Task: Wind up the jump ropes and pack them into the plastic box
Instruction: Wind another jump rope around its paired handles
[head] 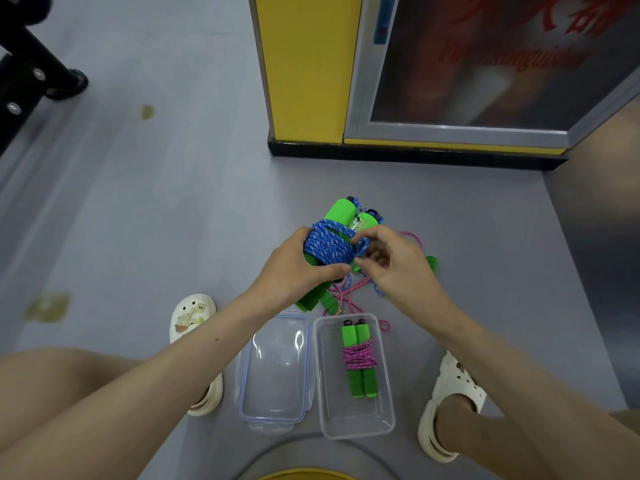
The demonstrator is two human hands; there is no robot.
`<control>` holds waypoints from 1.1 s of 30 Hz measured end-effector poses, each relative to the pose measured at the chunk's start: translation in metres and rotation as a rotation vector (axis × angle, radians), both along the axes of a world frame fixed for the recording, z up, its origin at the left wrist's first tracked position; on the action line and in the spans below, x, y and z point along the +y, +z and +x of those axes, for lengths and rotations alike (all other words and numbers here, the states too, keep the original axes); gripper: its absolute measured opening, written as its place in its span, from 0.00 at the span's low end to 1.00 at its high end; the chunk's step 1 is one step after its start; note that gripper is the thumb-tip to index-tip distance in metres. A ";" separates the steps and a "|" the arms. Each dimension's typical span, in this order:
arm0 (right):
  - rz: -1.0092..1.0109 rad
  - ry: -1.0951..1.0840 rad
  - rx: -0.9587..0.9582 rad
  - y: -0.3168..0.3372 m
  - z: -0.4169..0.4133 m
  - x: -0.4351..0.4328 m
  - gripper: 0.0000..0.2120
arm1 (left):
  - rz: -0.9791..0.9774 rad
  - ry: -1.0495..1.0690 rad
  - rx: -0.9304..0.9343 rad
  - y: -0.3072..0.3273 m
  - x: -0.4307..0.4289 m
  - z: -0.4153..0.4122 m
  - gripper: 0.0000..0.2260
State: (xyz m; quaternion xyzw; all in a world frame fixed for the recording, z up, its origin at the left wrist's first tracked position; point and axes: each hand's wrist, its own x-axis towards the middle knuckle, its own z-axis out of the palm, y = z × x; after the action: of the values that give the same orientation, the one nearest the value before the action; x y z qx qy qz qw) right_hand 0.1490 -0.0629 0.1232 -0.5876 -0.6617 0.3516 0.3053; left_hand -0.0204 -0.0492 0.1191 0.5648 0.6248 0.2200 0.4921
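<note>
Grey floor (138,209) lay beneath a blue rope (327,245), wound round its green handles and held above it. The left hand (298,268) gripped the bundle; the right hand (391,263) pinched a loop of its cord. Under them a loose pink rope (346,296) trailed on the floor. Nearer the person, the box (388,422) held a wound pink rope (360,356), with the lid (273,372) just beside it, both between white clogs (192,315).

Soft even light, wide-angle edge distortion
</note>
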 end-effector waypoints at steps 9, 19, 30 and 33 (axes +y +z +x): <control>0.149 0.061 -0.104 -0.002 -0.005 0.002 0.09 | -0.039 0.035 -0.084 0.004 -0.002 0.000 0.11; 0.221 0.094 -0.226 -0.009 -0.007 0.005 0.17 | -0.027 -0.001 -0.109 0.003 -0.003 0.005 0.06; 0.108 -0.002 -0.202 -0.001 -0.011 0.004 0.13 | 0.061 -0.092 0.047 -0.006 -0.006 0.003 0.26; 0.068 -0.001 -0.216 -0.001 -0.012 0.001 0.14 | 0.077 -0.095 0.096 -0.004 -0.009 0.005 0.27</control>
State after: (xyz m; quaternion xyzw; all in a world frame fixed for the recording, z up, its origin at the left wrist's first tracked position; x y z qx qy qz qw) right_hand 0.1371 -0.0618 0.1219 -0.6118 -0.7019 0.2635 0.2523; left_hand -0.0154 -0.0580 0.1150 0.6225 0.6110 0.1931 0.4494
